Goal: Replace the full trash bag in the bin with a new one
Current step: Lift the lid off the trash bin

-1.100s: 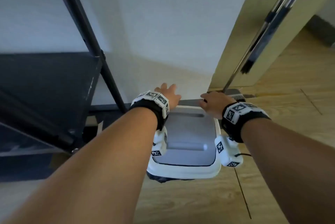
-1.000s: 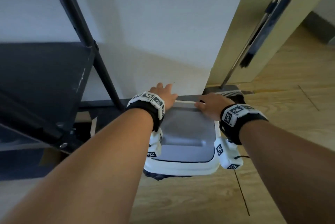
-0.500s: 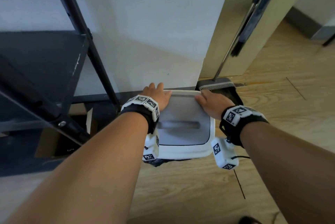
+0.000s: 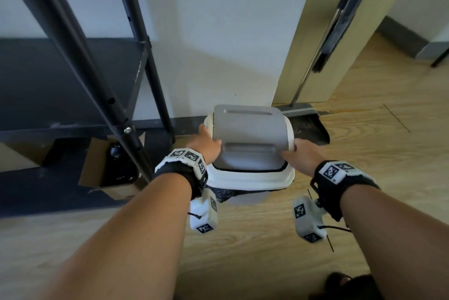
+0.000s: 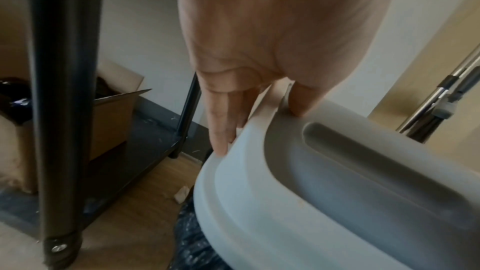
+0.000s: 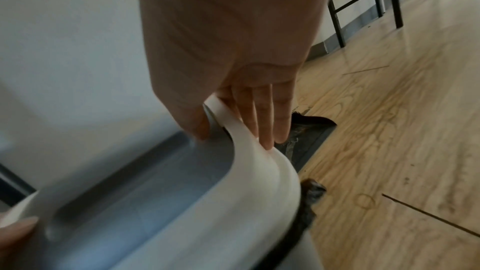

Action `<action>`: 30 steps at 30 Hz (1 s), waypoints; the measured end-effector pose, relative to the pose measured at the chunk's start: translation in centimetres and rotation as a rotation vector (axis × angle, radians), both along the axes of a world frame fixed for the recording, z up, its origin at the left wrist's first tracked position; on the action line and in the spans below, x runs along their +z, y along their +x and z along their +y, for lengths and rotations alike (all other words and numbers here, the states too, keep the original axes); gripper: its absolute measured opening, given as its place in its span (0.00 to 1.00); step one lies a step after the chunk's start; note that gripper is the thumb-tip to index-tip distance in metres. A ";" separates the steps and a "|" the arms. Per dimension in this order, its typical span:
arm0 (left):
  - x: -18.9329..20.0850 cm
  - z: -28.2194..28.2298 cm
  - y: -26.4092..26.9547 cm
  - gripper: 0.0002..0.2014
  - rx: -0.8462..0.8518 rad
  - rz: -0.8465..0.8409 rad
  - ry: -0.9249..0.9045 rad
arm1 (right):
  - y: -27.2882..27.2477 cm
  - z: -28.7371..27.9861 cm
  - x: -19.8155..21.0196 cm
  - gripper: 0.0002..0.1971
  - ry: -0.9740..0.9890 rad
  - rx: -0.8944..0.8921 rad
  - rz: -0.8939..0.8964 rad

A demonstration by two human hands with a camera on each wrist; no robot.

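The trash bin stands on the wooden floor against the white wall, topped by a grey swing lid point(image 4: 250, 139) in a white rim frame point(image 4: 252, 179). Crinkled black trash bag point(image 4: 228, 194) peeks out under the rim. My left hand point(image 4: 206, 144) pinches the rim's left side, thumb on the lid and fingers down the outside. In the left wrist view the left hand point(image 5: 257, 126) straddles the white rim point(image 5: 233, 182). My right hand point(image 4: 301, 154) pinches the right side likewise. The right wrist view has my right hand point(image 6: 233, 137) over the rim point(image 6: 272, 171), with black bag point(image 6: 311, 198) below.
A black metal shelf rack point(image 4: 136, 105) stands close on the left, with an open cardboard box point(image 4: 109, 171) on its bottom shelf. A dustpan point(image 4: 313, 127) and broom handle point(image 4: 335, 32) lean by the beige door frame, right of the bin. Wooden floor stretches right and toward me.
Both hands slid from the lid's far edge back along the sides to the middle of the rim. The view pulled back, and the grey lid's far edge now stands higher.
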State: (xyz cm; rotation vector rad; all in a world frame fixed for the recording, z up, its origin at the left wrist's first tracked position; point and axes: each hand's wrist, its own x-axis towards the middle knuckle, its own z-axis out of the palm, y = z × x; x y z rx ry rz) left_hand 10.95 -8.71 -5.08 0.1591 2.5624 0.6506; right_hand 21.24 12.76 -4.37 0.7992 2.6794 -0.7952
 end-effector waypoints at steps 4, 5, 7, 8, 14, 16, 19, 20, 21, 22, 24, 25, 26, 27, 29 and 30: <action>-0.3 -0.1 -0.7 0.22 0.048 -0.102 0.050 | 0.1 -0.1 -0.8 0.12 0.011 -0.022 -0.039; -0.3 0.0 -0.7 0.19 0.063 -0.122 0.065 | -0.1 0.0 -1.0 0.12 0.002 -0.034 -0.032; -0.5 0.0 -0.5 0.17 0.074 -0.144 0.063 | -0.4 0.0 -1.4 0.12 -0.023 -0.056 -0.016; -0.7 0.0 -0.4 0.18 0.069 -0.145 0.061 | -0.4 0.0 -1.6 0.12 -0.040 -0.064 -0.015; -1.1 -0.5 0.0 0.26 0.061 -0.148 0.047 | -0.4 -0.5 -1.1 0.10 -0.080 -0.099 -0.009; -1.1 -0.7 0.3 0.25 0.076 -0.149 0.052 | -0.1 -0.7 -1.0 0.10 -0.076 -0.092 -0.006; -0.7 -1.2 1.0 0.22 0.115 -0.179 0.078 | 0.2 -1.0 -0.9 0.11 -0.097 -0.085 -0.003; -0.6 -1.4 1.2 0.23 0.125 -0.192 0.084 | 0.3 -1.1 -0.7 0.11 -0.100 -0.081 0.000; -0.5 -1.5 1.3 0.23 0.130 -0.201 0.084 | 0.3 -1.2 -0.7 0.11 -0.102 -0.077 0.004; -0.3 -1.7 1.5 0.23 0.133 -0.206 0.081 | 0.4 -1.3 -0.6 0.12 -0.105 -0.076 0.006; 0.0 -1.9 1.8 0.23 0.134 -0.203 0.073 | 0.5 -1.4 -0.3 0.12 -0.120 -0.080 -0.001; 0.3 -1.9 2.0 0.23 0.132 -0.197 0.072 | 0.6 -1.4 -0.1 0.12 -0.130 -0.084 -0.005; 0.6 -2.0 2.2 0.22 0.133 -0.190 0.078 | 0.7 -1.3 0.1 0.11 -0.137 -0.090 -0.013; 0.8 -1.9 2.4 0.23 0.140 -0.185 0.091 | 0.9 -1.3 0.3 0.09 -0.147 -0.102 -0.020; 1.2 -2.0 2.6 0.23 0.152 -0.160 0.127 | 1.1 -1.1 0.5 0.09 -0.195 -0.142 -0.045; 1.4 -2.0 2.7 0.23 0.150 -0.147 0.137 | 1.3 -1.1 0.5 0.10 -0.226 -0.164 -0.064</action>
